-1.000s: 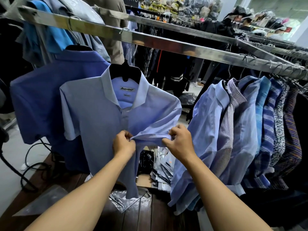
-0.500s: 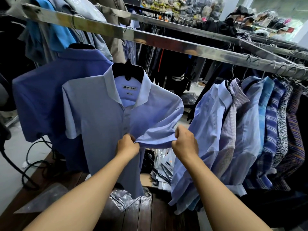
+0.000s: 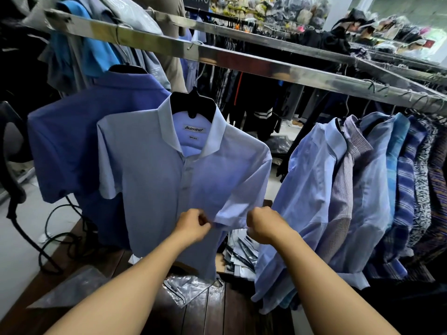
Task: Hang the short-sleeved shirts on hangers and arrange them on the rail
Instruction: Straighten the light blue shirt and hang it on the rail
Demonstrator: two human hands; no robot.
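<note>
A steel rail [image 3: 242,61] crosses the view. Below it a pale blue short-sleeved shirt [image 3: 154,180] hangs on a black hanger [image 3: 193,105], its hook apparently over the rail. The left hand [image 3: 193,228] and right hand [image 3: 263,224] each hold the sleeve hem [image 3: 232,213] in a pinching grip; a gentle, even outward pull should flatten it

It was a clothing shop, or its stockroom. Long steel rails [image 3: 242,60] ran across the room, crowded with shirts [image 3: 367,189] on wire hangers [image 3: 370,84]. A pale shirt [image 3: 154,180] showed a brand label [image 3: 193,128] in its collar. Flat plastic-wrapped packs [image 3: 242,255] lay heaped below them, and bagged goods [image 3: 278,10] were piled high at the back.
</note>
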